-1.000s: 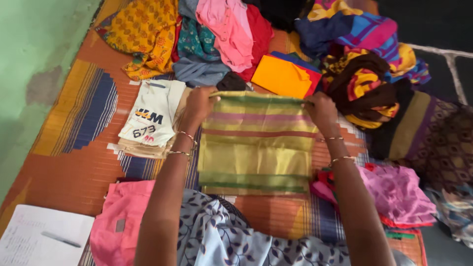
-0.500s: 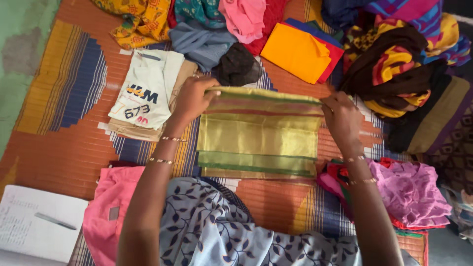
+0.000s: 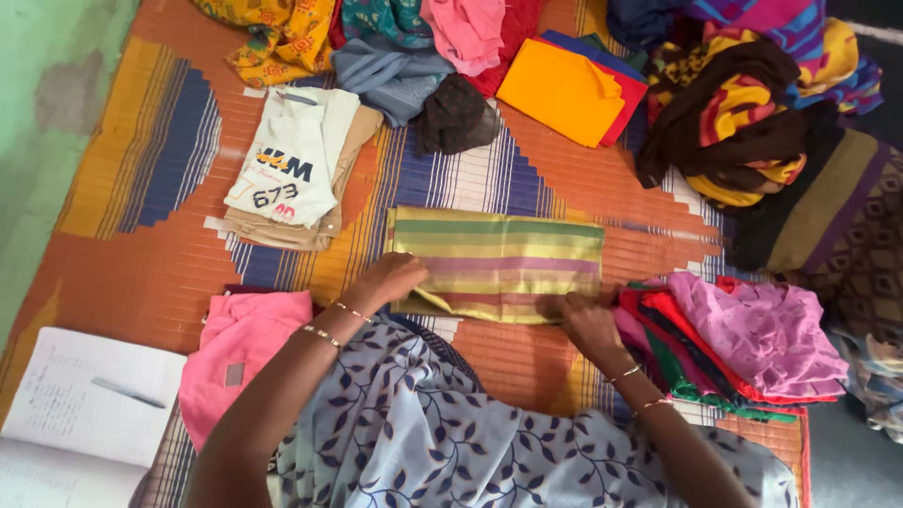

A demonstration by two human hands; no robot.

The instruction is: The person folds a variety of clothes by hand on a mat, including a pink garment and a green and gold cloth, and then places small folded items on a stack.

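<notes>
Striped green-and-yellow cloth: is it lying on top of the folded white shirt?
No, the striped cloth lies flat on the mat, apart from the white shirt farther left.

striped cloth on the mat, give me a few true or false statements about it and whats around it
1. Both hands are on the striped cloth. True: the left hand and right hand grip its near edge.
2. The cloth lies fully spread out, unfolded. False: it is folded into a narrow band on the mat.
3. An orange folded cloth lies beyond the striped one. True.
4. The white shirt sits to the right of the striped cloth. False: it is to the left, on a beige stack.
5. A notebook with a pen on it lies at the lower left. True.
6. The pink cloth is under the right hand. False: it lies by the left arm.
</notes>
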